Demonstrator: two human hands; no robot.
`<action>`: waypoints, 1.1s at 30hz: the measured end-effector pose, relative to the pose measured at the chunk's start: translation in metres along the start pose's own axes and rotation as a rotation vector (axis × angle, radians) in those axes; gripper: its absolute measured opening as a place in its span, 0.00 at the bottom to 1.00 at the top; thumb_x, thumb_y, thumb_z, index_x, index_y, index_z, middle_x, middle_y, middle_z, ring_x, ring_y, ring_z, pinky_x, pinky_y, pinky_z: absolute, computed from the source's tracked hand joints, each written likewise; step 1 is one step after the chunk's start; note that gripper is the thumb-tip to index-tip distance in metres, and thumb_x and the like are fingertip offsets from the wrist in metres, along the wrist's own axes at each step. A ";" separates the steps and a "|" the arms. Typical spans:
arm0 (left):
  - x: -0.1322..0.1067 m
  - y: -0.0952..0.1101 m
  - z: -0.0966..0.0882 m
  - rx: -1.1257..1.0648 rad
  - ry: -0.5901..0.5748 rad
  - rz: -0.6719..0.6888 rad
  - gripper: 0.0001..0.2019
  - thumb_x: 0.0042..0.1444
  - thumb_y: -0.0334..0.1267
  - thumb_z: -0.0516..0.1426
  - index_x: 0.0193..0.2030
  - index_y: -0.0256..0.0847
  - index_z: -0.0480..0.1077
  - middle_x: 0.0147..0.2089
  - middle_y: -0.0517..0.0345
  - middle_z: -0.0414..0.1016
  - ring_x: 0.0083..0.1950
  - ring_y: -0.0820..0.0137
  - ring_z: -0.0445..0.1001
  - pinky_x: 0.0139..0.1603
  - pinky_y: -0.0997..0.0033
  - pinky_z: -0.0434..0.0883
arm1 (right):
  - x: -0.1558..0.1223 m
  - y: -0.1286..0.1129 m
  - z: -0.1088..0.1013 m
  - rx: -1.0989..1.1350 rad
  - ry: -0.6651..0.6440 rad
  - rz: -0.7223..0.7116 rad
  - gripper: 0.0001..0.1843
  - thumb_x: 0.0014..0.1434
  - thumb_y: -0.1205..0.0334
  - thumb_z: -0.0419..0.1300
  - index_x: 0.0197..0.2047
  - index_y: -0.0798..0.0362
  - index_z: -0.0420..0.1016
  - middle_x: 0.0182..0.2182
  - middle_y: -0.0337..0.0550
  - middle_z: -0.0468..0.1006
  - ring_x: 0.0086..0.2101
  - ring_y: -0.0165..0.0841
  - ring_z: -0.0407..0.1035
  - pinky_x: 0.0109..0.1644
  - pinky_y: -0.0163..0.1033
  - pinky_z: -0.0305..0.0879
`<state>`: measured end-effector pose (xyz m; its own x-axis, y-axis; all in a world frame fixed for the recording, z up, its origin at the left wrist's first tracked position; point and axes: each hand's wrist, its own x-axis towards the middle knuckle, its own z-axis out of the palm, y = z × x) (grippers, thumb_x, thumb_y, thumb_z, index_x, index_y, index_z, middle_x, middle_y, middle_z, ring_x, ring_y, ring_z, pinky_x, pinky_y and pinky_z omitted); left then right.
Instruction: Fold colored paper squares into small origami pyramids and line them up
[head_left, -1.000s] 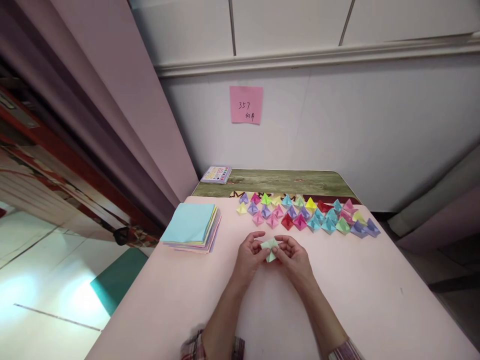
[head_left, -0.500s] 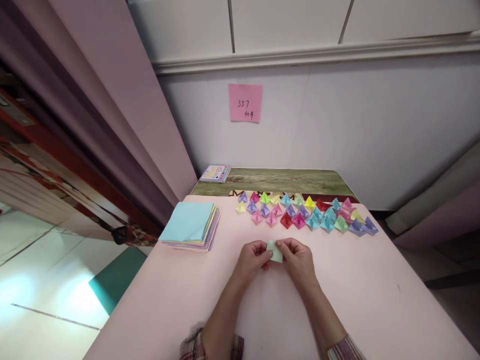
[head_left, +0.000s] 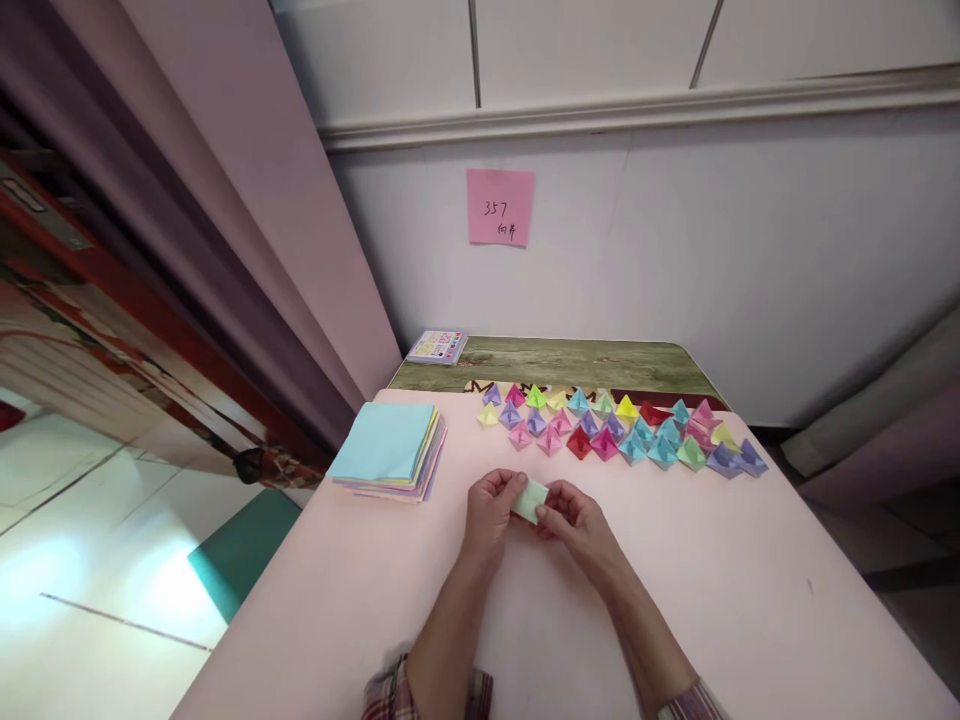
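Note:
A small folded piece of pale green paper (head_left: 531, 499) is held above the table between both hands. My left hand (head_left: 491, 508) pinches its left corner, thumb on top. At its lower right edge, my right hand (head_left: 576, 522) grips it between thumb and fingers. The fingers beneath the paper are partly hidden. Beyond the hands, several small folded paper boats (head_left: 604, 443) in many colours stand in rows.
A stack of coloured paper sheets (head_left: 386, 445), light blue on top, lies at the left of the pink table (head_left: 360, 600). Behind it is a printed packet (head_left: 439, 346). A pink note (head_left: 500, 207) hangs on the wall, and a curtain borders the left.
The green paper has been turned in my hands. My left thumb has moved up to its upper left, while my right thumb has come down to its lower right. The view has shifted slightly.

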<state>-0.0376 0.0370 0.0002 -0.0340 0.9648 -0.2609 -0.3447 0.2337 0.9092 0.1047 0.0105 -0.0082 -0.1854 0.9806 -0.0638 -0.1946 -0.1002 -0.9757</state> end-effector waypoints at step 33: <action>-0.010 0.002 0.003 0.275 -0.268 0.365 0.08 0.52 0.38 0.63 0.37 0.37 0.73 0.36 0.54 0.74 0.36 0.69 0.73 0.39 0.71 0.71 | 0.003 0.004 -0.009 0.032 0.321 -0.259 0.09 0.51 0.59 0.68 0.36 0.51 0.76 0.28 0.38 0.77 0.30 0.31 0.71 0.35 0.35 0.69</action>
<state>-0.0351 0.0279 0.0056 0.1476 0.9779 0.1482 -0.0955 -0.1351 0.9862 0.1118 0.0141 -0.0143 0.1824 0.9764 0.1158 -0.2264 0.1563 -0.9614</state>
